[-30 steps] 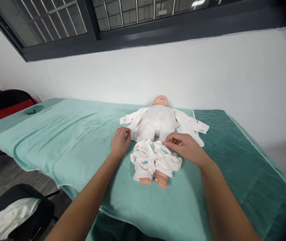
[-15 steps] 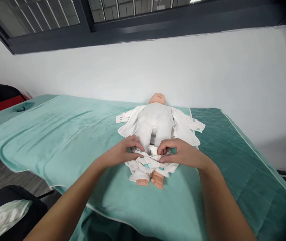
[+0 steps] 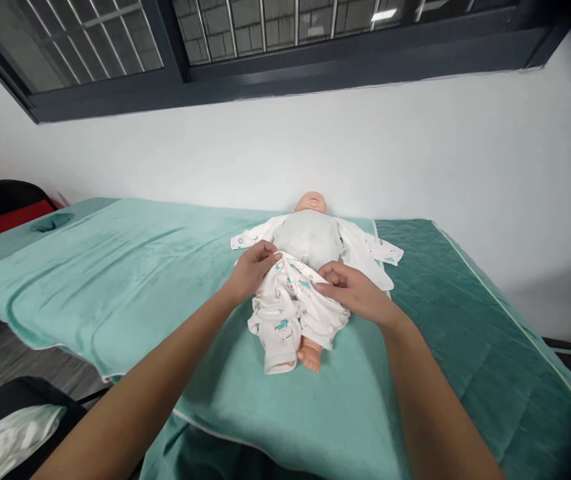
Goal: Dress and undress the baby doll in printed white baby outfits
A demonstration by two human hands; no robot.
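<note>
A baby doll [image 3: 310, 230] lies on its back on the bed, head toward the wall, with a soft white body. White printed baby pants [image 3: 285, 307] cover its legs up to about the hips; one bare foot [image 3: 309, 353] pokes out of a leg opening, while the other is mostly hidden in the cuff. My left hand [image 3: 255, 267] pinches the waistband at its left side. On the right side of the waistband, my right hand [image 3: 350, 287] grips the cloth between thumb and fingers. A white printed baby shirt [image 3: 360, 247] lies open around the doll's torso, its sleeves spread out.
A light green sheet [image 3: 105, 280] covers the bed, with a darker green quilted cover [image 3: 460, 320] at the right. White wall [image 3: 415, 147] and a barred window [image 3: 265, 33] stand behind. At lower left, cloth [image 3: 10, 440] lies on a black chair [image 3: 40, 393].
Both hands have drawn the pants' waistband up the doll's legs toward its hips, the left hand higher than the right. The bunched cloth has spread out over the legs.
</note>
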